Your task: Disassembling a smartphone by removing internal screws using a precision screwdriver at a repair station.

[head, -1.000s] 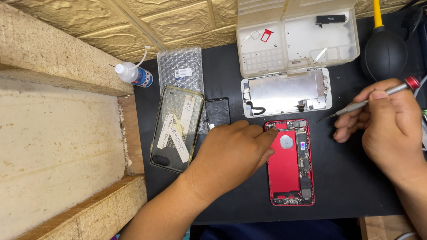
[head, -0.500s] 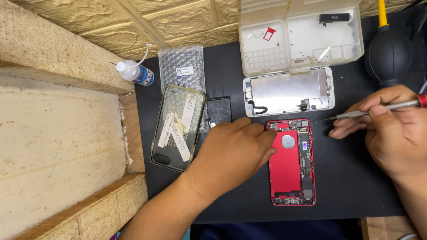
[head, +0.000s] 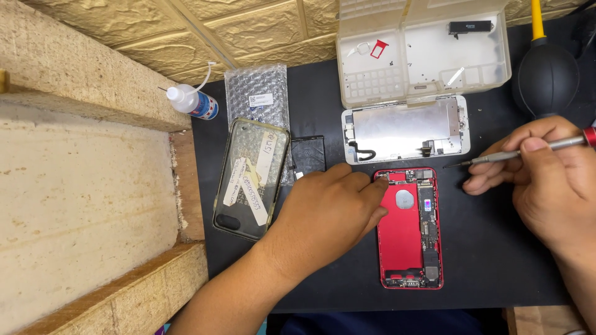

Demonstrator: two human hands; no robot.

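An opened red phone body [head: 410,239] lies on a black mat [head: 490,267], its circuit boards exposed. My left hand [head: 329,214] rests against the phone's left edge, with fingertips on its upper left corner. My right hand [head: 546,177] holds a thin metal screwdriver [head: 518,153]; its tip hovers just right of the phone's top right corner. The detached screen panel [head: 406,129] lies face down above the phone, joined to it along the top edge.
A clear parts tray [head: 428,53] with small pieces stands at the back. A black rubber air blower [head: 546,74] is at the back right. A clear phone case [head: 251,177], a dark flat part [head: 308,154], a bubble-wrap bag [head: 257,93] and a small glue bottle [head: 192,101] lie left.
My right hand with the screwdriver has shifted slightly to the right and up. My left hand has stayed on the phone.
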